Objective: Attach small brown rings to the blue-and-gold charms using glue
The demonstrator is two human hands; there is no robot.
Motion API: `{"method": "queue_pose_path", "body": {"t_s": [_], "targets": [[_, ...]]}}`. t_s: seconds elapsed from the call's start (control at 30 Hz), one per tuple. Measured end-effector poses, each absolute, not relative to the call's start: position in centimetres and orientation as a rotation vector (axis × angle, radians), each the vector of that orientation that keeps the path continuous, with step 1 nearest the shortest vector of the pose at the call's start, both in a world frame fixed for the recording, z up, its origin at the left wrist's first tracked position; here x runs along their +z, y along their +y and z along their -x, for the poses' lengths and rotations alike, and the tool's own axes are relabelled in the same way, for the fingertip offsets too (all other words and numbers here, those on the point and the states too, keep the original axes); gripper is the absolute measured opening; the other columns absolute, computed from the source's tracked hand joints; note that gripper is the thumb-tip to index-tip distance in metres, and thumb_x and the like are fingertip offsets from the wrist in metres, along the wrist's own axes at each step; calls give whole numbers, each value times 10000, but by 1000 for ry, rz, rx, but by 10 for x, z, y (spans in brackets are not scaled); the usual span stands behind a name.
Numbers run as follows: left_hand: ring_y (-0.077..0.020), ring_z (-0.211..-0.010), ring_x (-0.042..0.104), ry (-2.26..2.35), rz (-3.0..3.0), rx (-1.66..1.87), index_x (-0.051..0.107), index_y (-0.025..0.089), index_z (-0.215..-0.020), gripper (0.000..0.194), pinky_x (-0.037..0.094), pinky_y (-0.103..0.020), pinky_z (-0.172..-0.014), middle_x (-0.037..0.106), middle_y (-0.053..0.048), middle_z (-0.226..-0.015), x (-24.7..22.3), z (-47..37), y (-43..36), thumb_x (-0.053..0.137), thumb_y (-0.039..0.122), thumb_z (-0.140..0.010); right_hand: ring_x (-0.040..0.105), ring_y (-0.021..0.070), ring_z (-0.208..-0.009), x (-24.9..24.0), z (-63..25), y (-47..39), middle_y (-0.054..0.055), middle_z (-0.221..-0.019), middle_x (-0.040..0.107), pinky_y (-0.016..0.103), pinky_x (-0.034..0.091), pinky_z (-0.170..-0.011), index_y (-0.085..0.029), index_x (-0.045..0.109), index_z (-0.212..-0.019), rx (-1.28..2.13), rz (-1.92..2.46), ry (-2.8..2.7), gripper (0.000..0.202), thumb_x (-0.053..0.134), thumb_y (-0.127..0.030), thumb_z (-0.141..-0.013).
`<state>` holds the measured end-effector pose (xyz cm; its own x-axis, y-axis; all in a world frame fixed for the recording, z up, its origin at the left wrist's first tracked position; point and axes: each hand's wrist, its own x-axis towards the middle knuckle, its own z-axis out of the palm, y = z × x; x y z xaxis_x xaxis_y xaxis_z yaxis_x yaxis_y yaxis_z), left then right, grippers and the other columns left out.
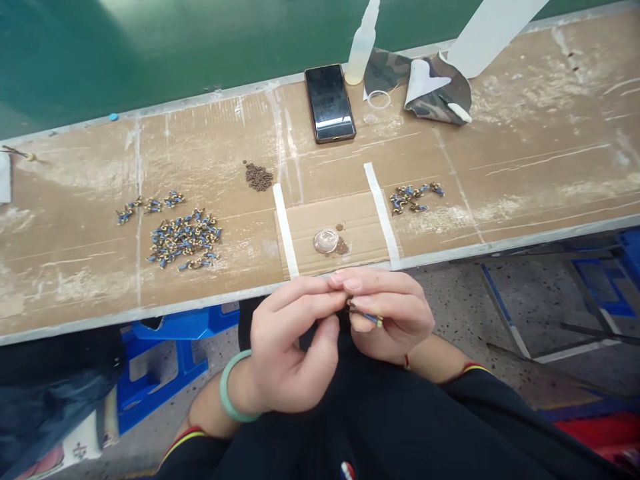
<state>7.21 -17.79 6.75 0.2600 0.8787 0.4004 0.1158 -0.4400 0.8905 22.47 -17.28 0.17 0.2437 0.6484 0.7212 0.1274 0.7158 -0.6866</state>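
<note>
Both hands meet just in front of the table edge, fingertips together. My right hand (395, 313) is closed around a tiny painted figure (371, 319) with blue, yellow and brown parts; one end sticks out between the fingers. My left hand (295, 347) is closed, its fingertips pinched against the figure's brown end. Whatever lies between those fingertips is hidden. Beyond the hands, a round blob of clear, wet-looking stuff (326, 241) sits on a cardboard piece (320, 213) held by white tape strips. Brown stains show beside it.
Similar small figures (185, 237) lie heaped on the left, with a smaller group (413, 197) on the right. Tiny brown rings (259, 177) form a pile. Behind stand a phone (330, 103), a nozzle bottle (361, 50) and camouflage cloth (437, 90). A blue stool (175, 347) is below.
</note>
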Motion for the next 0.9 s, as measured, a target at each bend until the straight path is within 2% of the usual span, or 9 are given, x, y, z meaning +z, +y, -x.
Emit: {"method": "queue_pose_path", "body": {"t_s": [0.13,0.2,0.27,0.33,0.4,0.5,0.63,0.8,0.9], "targets": [[-143,-751,762,842,-1449,1189,882,262,-1258,333,655,-225,-659,844,-89,-1103,54,-78,-177,678,124,-1034,859,190,-880,7,-221,-172,11,-1024,838,332,752,-756,-335,820,-1082,637,805,-1088,71,782,-393,-1066],[-115,-693,711,822,-1302,1179,867,305,-1335,352,617,-197,-592,833,-80,-1105,49,-81,-178,677,178,-1068,858,194,-890,11,-219,-169,6,-1000,822,329,741,-743,-319,795,-1010,743,831,-972,137,788,-448,-1058],[-111,-687,686,824,-1206,1178,841,326,-1397,372,603,-193,-567,827,-88,-1135,45,-83,-180,691,218,-1074,865,208,-935,14,-219,-167,9,-1013,820,363,754,-812,-306,771,-978,838,846,-900,203,805,-496,-1040],[-105,-696,666,821,-1161,1152,796,355,-1471,437,600,-192,-568,813,-97,-1202,44,-85,-181,705,219,-1065,869,218,-1012,15,-220,-165,9,-1057,827,407,757,-928,-304,765,-986,895,833,-859,207,816,-499,-1034],[-96,-698,639,799,-1144,1105,740,403,-1536,528,593,-189,-571,787,-90,-1231,43,-85,-182,710,195,-1051,866,215,-1081,15,-221,-164,3,-1103,834,414,750,-980,-317,776,-1017,917,804,-843,152,810,-461,-1047],[-101,-702,602,760,-1153,1052,690,448,-1580,605,572,-193,-557,752,-76,-1206,42,-87,-184,705,178,-1039,859,214,-1139,15,-221,-164,2,-1119,837,362,755,-906,-327,796,-1038,932,777,-815,92,813,-416,-1049],[-110,-723,566,701,-1170,1036,660,451,-1610,622,524,-188,-526,707,-89,-1250,40,-90,-185,706,212,-1038,867,215,-1116,17,-219,-165,5,-1091,843,314,755,-811,-316,799,-1013,906,791,-802,116,840,-423,-1026],[-111,-767,550,631,-1221,986,623,469,-1639,676,537,-206,-596,668,-94,-1377,36,-93,-184,730,233,-1014,871,203,-1107,18,-222,-165,2,-1117,853,364,750,-986,-325,819,-1041,833,773,-840,78,841,-399,-1030],[-122,-801,571,615,-1242,994,634,463,-1630,679,570,-228,-653,661,-97,-1406,32,-94,-184,739,235,-999,867,218,-1132,16,-224,-166,7,-1136,854,397,743,-1018,-332,819,-1066,772,773,-872,65,832,-388,-1036]]}}
